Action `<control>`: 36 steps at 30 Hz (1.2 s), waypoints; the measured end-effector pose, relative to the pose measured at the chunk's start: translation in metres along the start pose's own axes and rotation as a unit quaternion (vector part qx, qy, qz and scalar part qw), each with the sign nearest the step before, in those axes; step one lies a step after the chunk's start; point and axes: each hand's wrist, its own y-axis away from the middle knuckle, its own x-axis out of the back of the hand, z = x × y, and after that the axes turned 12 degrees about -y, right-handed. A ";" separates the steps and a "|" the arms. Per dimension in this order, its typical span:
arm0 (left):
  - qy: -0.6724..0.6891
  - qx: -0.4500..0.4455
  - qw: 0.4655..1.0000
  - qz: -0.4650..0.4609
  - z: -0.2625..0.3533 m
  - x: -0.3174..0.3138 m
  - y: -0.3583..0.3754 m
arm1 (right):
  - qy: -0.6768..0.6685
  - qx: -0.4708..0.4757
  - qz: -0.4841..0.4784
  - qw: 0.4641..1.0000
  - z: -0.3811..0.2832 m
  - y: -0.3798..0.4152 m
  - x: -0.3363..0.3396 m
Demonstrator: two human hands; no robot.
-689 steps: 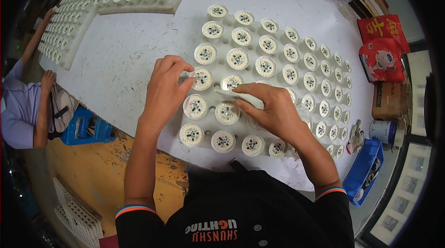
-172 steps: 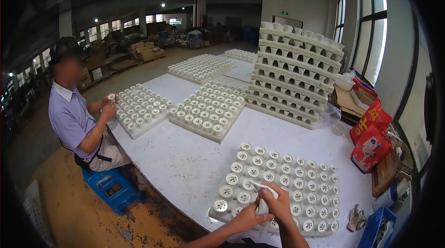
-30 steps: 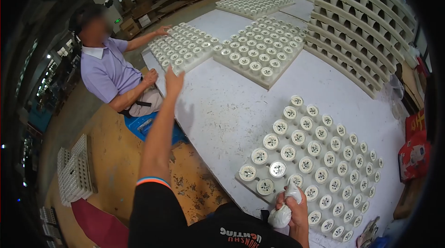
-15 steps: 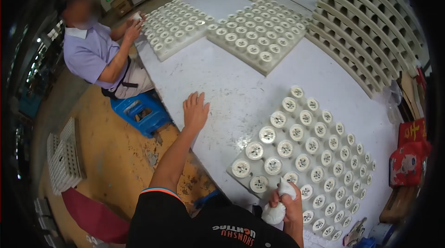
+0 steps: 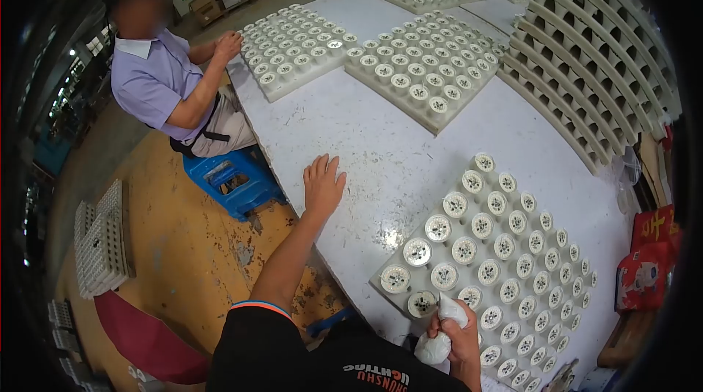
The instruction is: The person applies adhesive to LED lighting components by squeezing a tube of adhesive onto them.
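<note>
My right hand (image 5: pixel 463 333) is wrapped around a soft white piping bag (image 5: pixel 433 348), its narrow tip pointing up at the edge of a round LED bulb (image 5: pixel 421 303) at the tray's near corner. That bulb is one of many standing in rows, round white faces up with small dark components, in a pale tray (image 5: pixel 389 291) on the table. My left hand (image 5: pixel 324 185) lies palm down on the white tabletop (image 5: pixel 366 161), fingers slightly spread, holding nothing. Part of the bag is hidden behind my right fingers.
Across the table a person (image 5: pixel 157 77) sits on a blue stool (image 5: pixel 233 181), hands together beside a filled tray (image 5: pixel 293 77). Another filled tray (image 5: pixel 432 125) stands mid-table. Stacked trays (image 5: pixel 586 62) rise at the right, near a red bag (image 5: pixel 638 278). More trays (image 5: pixel 102 245) are on the floor.
My view has shifted slightly. The piping bag's tip has moved left toward the corner bulb. My left hand stays on the table. The other person's hands have lowered; the white item in them no longer shows.
</note>
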 end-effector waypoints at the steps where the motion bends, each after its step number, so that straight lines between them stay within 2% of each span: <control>1: 0.004 0.002 1.000 -0.003 0.000 0.001 0.000 | -0.015 0.003 0.000 1.000 0.000 0.001 0.000; 6: 0.047 0.013 0.999 -0.022 -0.005 0.002 -0.001 | -0.025 0.017 0.010 0.999 -0.001 0.008 0.000; 9: 0.123 0.025 0.986 -0.114 -0.046 -0.021 -0.022 | -0.025 0.021 0.004 0.999 -0.002 0.011 0.001; 10: 0.161 0.099 0.979 -0.071 -0.062 -0.036 -0.034 | -0.025 0.020 0.002 0.999 -0.003 0.013 0.001; 11: 0.144 0.127 0.979 -0.072 -0.073 -0.017 -0.055 | -0.030 0.020 0.008 0.999 -0.004 0.016 0.000; 12: 0.084 0.108 0.990 -0.028 -0.084 -0.003 -0.074 | 0.001 0.023 0.011 1.000 -0.004 0.018 -0.002; 13: 0.089 0.043 0.993 0.068 -0.094 0.007 -0.090 | 0.032 0.022 0.024 0.999 -0.008 0.019 -0.003; 14: 0.104 0.001 0.990 0.097 -0.087 0.033 -0.108 | 0.048 0.023 0.027 0.998 -0.016 0.021 -0.010; 15: 0.110 -0.060 0.987 0.099 -0.078 0.057 -0.116 | 0.051 0.027 0.036 0.998 -0.015 0.023 -0.008; 16: 0.274 0.025 0.961 0.038 -0.025 0.103 -0.102 | 0.018 0.032 0.027 0.999 -0.017 0.023 -0.011; 17: 0.317 -0.033 0.948 0.000 -0.017 0.109 -0.096 | 0.014 0.043 0.018 0.999 -0.015 0.023 -0.008; 18: 0.224 -0.070 0.972 0.001 0.005 0.125 -0.088 | 0.008 0.045 0.036 0.998 -0.013 0.026 -0.004; 20: 0.203 -0.046 0.973 0.098 -0.065 0.105 -0.147 | 0.000 0.062 0.052 0.997 -0.012 0.025 0.003; 22: 0.367 0.069 0.908 0.190 -0.001 0.175 -0.143 | 0.010 0.087 0.058 0.994 -0.020 0.028 0.007; 24: 0.354 -0.064 0.915 0.185 0.050 0.207 -0.124 | 0.013 0.110 0.062 0.992 -0.025 0.026 0.011; 26: 0.421 -0.104 0.901 0.009 0.103 0.218 -0.072 | 0.007 0.123 0.066 0.990 -0.027 0.024 0.014; 27: 0.441 -0.143 0.879 -0.111 0.114 0.213 -0.046 | 0.003 0.131 0.063 0.989 -0.028 0.023 0.013; 28: 0.421 -0.174 0.861 -0.227 0.133 0.219 -0.014 | -0.005 0.128 0.052 0.990 -0.028 0.024 0.016; 29: 0.373 -0.263 0.849 -0.266 0.142 0.209 0.006 | -0.014 0.125 0.041 0.991 -0.027 0.026 0.019; 31: 0.306 -0.390 0.837 -0.233 0.155 0.190 0.033 | -0.021 0.118 0.046 0.992 -0.027 0.029 0.020; 33: 0.275 -0.437 0.820 -0.247 0.158 0.179 0.041 | -0.020 0.112 0.075 0.991 -0.025 0.031 0.019; 36: 0.255 -0.488 0.798 -0.245 0.159 0.166 0.047 | -0.058 0.111 0.058 0.990 -0.021 0.029 0.025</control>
